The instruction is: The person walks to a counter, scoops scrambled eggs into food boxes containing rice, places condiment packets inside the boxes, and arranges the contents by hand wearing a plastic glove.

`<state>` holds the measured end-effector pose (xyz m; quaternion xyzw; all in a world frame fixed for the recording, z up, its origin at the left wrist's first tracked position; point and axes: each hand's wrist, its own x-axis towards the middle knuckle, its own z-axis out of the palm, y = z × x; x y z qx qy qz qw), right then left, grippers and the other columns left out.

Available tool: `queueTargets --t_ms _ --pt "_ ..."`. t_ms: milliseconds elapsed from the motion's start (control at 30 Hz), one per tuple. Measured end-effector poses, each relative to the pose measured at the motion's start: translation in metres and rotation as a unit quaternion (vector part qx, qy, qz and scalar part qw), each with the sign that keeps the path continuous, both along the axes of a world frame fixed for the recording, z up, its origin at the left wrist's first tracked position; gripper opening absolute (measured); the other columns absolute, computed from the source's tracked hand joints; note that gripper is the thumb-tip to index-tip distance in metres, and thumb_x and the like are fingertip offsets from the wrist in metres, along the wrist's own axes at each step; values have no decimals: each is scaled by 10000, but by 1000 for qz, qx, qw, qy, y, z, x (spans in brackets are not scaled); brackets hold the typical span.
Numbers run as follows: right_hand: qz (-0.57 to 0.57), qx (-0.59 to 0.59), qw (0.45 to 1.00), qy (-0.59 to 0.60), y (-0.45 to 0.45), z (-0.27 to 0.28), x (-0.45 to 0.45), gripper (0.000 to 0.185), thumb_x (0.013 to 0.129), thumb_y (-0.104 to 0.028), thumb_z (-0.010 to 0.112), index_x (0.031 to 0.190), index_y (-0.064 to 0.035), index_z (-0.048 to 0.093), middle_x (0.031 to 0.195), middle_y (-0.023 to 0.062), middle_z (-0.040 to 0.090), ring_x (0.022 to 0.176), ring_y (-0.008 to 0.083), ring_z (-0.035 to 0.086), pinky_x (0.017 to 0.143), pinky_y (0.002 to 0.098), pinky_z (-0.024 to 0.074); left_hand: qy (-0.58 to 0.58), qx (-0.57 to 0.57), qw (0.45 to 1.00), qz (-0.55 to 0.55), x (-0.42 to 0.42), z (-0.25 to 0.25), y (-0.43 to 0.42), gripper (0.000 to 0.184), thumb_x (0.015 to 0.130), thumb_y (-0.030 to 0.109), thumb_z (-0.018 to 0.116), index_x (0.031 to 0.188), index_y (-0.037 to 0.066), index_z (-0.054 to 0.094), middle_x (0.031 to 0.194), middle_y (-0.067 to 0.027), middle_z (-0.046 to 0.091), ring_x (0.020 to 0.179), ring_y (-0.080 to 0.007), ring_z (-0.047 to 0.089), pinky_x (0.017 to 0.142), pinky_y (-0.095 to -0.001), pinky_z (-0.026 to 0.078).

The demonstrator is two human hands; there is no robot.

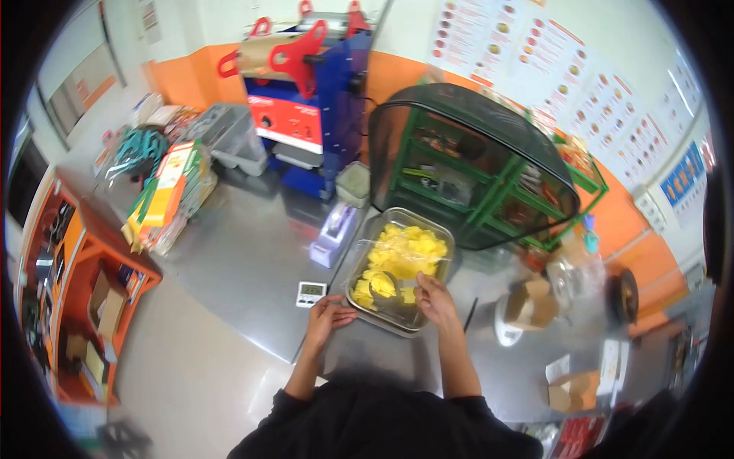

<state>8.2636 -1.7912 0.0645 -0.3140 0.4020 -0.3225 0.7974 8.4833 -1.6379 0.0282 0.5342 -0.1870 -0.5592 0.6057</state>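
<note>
A rectangular metal tray (417, 332) on the steel counter holds yellow food in soft-looking pieces (409, 249). Clear plastic film appears to lie over part of the food. In the near half of the tray sits a round scoop (384, 285) with yellow pieces in its bowl. My right hand (437, 301) is closed over the tray's near right side, on what seems to be the scoop's handle, which is mostly hidden. My left hand (329, 317) has its fingers stretched out against the tray's near left corner. A small white digital timer (311, 294) lies just beyond it.
A blue and red sealing machine (294, 122) stands at the back. Behind the tray, a dark mesh cover (474, 115) leans over a green shelf rack (443, 191). A white scale (506, 327) carrying a cardboard box (533, 304) is at right. Packaging (170, 199) lies left.
</note>
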Motion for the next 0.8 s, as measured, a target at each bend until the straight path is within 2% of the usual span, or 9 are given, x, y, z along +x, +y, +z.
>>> queueTargets --t_ms 167,233,300,467,633,700,733,767,800 --pt "-167 24 983 -65 44 11 -69 222 926 -264 592 781 -116 512 561 3 480 425 57 360 360 180 234 -56 27 998 -31 1 -7 11 355 937 293 491 1121 -8 529 906 -206 673 793 -247 685 704 -320 562" --pt "-237 22 968 -80 65 23 -111 207 928 -257 589 789 -117 525 569 16 500 437 58 391 366 174 250 -85 53 993 -55 -6 -12 16 340 945 305 508 1070 -9 545 867 -185 677 727 -228 677 639 -295 546" --pt "-378 -19 926 -4 82 43 -152 198 932 -250 583 796 -114 538 576 17 512 452 60 422 373 170 266 -88 70 988 -107 -22 -9 25 316 945 294 511 1058 2 552 867 -174 679 706 -211 668 614 -283 531" --pt "-467 -201 849 146 95 74 -255 229 940 -249 573 867 -32 577 570 23 505 447 55 395 398 194 241 -65 133 963 -227 -80 -1 24 238 939 227 530 1072 31 562 878 -133 682 695 -163 637 613 -264 500" --pt "-415 -214 853 231 54 74 -315 229 944 -213 566 906 8 614 574 11 507 453 39 398 396 196 263 -53 103 952 -284 -158 12 2 240 943 201 520 1107 31 556 921 -118 674 770 -149 631 658 -259 496" --pt "-305 -267 823 398 38 63 -319 230 947 -200 556 897 -1 660 593 2 525 462 29 405 402 198 287 -54 94 950 -294 -189 15 -7 240 946 193 513 1116 29 554 936 -115 670 793 -145 628 670 -257 495" --pt "-245 -296 800 462 35 68 -315 185 920 -148 576 881 1 678 626 58 600 475 107 526 430 246 385 -55 71 947 -309 -202 14 -11 235 951 186 503 1119 29 553 943 -112 669 799 -141 625 674 -257 496" --pt "-242 -293 804 458 32 66 -311 185 920 -148 576 881 1 678 626 58 600 475 107 526 430 246 385 -55 49 943 -323 -214 15 -12 232 956 179 493 1122 28 552 950 -109 668 806 -137 622 679 -256 497" --pt "-200 -390 759 482 30 63 -306 162 901 -132 596 881 10 672 667 100 623 524 179 579 465 280 428 -58 54 944 -320 -225 15 -13 232 956 179 493 1122 28 552 950 -109 668 806 -137 622 679 -256 497"
